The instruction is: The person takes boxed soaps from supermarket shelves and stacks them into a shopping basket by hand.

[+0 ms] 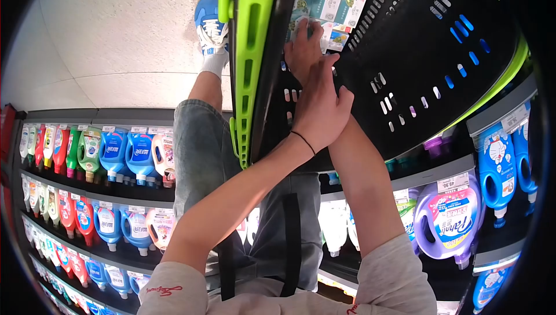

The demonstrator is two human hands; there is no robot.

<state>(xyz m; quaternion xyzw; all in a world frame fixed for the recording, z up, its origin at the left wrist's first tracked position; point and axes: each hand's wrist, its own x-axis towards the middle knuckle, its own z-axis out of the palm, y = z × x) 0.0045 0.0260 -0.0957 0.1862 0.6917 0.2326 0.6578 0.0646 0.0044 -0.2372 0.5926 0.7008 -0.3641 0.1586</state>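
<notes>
A black slotted plastic shopping basket (399, 54) with a bright green rim tilts in front of me. Inside, at the upper left, sit several small printed packs (327, 2) in white, teal and blue; their contents cannot be told. My right hand (304, 51) reaches into the basket, fingers stretched out onto the lower packs. Crossing over my right wrist is my left hand (325, 103), a dark band on its wrist. Its thumb sticks out to the right and one finger extends upward; the other fingers are partly hidden. I see nothing held in either hand.
Shelves of upside-down-looking detergent bottles (113, 150) run along the lower left. More shelves on the right carry a large purple detergent bottle (449, 222) and blue bottles (497, 164). My blue shoe (209, 22) stands on the pale floor (116, 31), left of the basket.
</notes>
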